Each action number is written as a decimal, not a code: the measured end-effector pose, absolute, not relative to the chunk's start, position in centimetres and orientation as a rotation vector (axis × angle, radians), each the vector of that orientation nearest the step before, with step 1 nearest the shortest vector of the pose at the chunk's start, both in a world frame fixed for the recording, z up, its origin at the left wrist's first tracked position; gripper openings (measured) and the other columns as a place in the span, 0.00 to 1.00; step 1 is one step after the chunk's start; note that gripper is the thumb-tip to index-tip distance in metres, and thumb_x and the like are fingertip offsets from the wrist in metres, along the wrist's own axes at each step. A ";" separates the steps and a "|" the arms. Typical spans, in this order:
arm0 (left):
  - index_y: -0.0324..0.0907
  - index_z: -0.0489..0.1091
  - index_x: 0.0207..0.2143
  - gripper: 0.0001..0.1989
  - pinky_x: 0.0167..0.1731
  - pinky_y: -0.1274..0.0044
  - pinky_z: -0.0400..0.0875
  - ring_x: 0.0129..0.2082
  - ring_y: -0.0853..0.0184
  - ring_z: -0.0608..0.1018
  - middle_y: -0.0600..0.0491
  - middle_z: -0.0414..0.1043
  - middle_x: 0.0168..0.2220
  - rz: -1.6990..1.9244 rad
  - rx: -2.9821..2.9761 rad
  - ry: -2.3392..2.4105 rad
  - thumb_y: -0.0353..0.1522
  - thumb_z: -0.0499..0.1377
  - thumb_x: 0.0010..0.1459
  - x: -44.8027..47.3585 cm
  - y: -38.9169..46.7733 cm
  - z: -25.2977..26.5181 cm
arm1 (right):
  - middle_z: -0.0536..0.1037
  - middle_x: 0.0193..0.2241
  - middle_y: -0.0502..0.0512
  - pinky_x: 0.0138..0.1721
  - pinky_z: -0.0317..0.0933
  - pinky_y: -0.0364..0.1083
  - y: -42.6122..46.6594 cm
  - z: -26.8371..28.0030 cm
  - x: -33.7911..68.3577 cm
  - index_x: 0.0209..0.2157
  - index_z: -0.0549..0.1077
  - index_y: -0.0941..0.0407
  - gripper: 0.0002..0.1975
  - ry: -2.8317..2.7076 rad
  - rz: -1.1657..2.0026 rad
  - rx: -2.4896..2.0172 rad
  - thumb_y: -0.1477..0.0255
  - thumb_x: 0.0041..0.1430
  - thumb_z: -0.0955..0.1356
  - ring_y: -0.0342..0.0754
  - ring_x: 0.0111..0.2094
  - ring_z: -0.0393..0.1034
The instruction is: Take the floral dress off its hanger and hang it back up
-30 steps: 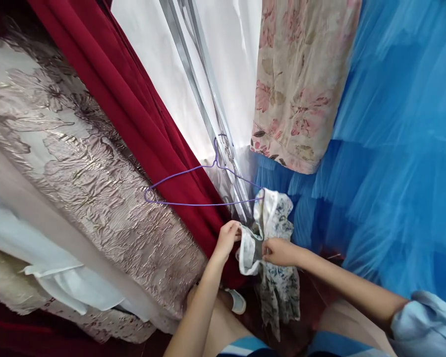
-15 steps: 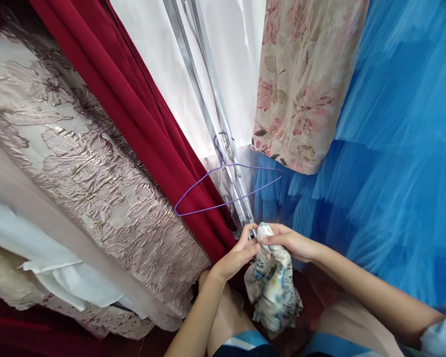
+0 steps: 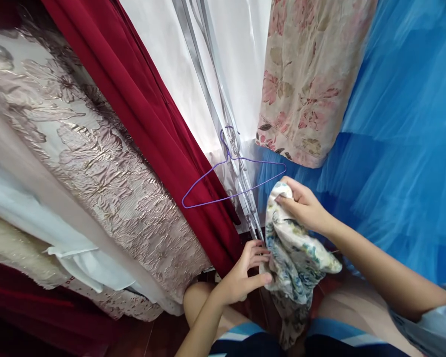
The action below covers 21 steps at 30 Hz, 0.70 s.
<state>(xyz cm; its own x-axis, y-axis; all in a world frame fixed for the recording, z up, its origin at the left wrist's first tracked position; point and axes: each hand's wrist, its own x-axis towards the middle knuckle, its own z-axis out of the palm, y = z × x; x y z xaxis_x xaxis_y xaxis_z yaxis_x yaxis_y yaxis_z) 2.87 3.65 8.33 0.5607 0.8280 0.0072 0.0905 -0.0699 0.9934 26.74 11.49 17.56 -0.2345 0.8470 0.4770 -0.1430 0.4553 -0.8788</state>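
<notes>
A crumpled floral cloth (image 3: 292, 248), white with blue, green and yellow print, hangs from my right hand (image 3: 301, 203). The thumb and fingers of that hand pinch its upper end. Lower down and to the left, my left hand (image 3: 247, 272) has its fingers apart beside the cloth's left edge; the fingertips are at the fabric or just short of it. Above my hands, a purple wire hanger (image 3: 228, 201) hangs with no garment on it, its hook at a metal pole.
The metal rack pole (image 3: 215, 109) runs down the middle before white fabric (image 3: 152, 39). Left hang a dark red cloth (image 3: 148, 124) and an embossed floral fabric (image 3: 107, 183). Right are a pink-flowered garment (image 3: 301, 99) and layered blue tulle (image 3: 405, 148). Tiled floor (image 3: 163, 337) shows below.
My right hand has lifted the cloth's top up and right, so it hangs longer. My left hand has come off the top and moved lower. The view has shifted slightly.
</notes>
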 end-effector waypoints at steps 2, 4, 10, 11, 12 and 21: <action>0.49 0.54 0.63 0.36 0.60 0.64 0.61 0.59 0.56 0.69 0.44 0.63 0.61 0.681 1.601 0.854 0.36 0.67 0.56 4.2 3.8 7.3 | 0.67 0.26 0.47 0.25 0.58 0.41 10.5 18.0 25.8 0.33 0.65 0.53 0.12 -1.498 1.258 -0.612 0.63 0.59 0.71 0.42 0.24 0.61; 0.49 0.60 0.61 0.30 0.60 0.64 0.61 0.58 0.55 0.70 0.47 0.68 0.58 0.579 1.702 0.884 0.35 0.64 0.58 4.8 4.0 5.9 | 0.71 0.27 0.48 0.26 0.63 0.42 10.0 18.5 26.0 0.35 0.66 0.53 0.14 -1.383 1.364 -0.636 0.62 0.56 0.73 0.44 0.24 0.66; 0.45 0.72 0.49 0.17 0.47 0.69 0.70 0.47 0.56 0.76 0.50 0.76 0.47 0.537 1.764 1.135 0.38 0.63 0.57 0.1 4.5 6.3 | 0.75 0.26 0.50 0.25 0.66 0.44 11.6 19.8 31.5 0.33 0.70 0.52 0.14 -1.192 1.188 -0.778 0.63 0.50 0.76 0.46 0.23 0.70; 0.44 0.72 0.46 0.14 0.44 0.71 0.70 0.45 0.57 0.76 0.50 0.76 0.43 0.613 1.752 1.190 0.39 0.61 0.59 -1.5 4.8 7.7 | 0.75 0.26 0.50 0.24 0.65 0.44 12.3 19.7 32.3 0.33 0.71 0.52 0.14 -1.189 1.115 -0.798 0.63 0.50 0.76 0.46 0.23 0.70; 0.42 0.72 0.40 0.11 0.41 0.72 0.70 0.41 0.58 0.77 0.50 0.76 0.39 0.687 1.771 1.247 0.39 0.61 0.58 -3.4 5.1 9.5 | 0.75 0.26 0.49 0.24 0.64 0.43 13.1 19.5 32.9 0.33 0.71 0.52 0.14 -1.187 1.035 -0.816 0.63 0.50 0.76 0.45 0.24 0.69; 0.44 0.69 0.33 0.07 0.46 0.69 0.63 0.42 0.56 0.70 0.50 0.72 0.36 0.537 2.543 1.828 0.35 0.53 0.55 -15.9 11.4 21.2 | 0.79 0.35 0.53 0.32 0.63 0.44 20.1 15.3 28.0 0.44 0.77 0.57 0.17 -1.669 0.942 -0.823 0.66 0.53 0.71 0.48 0.32 0.71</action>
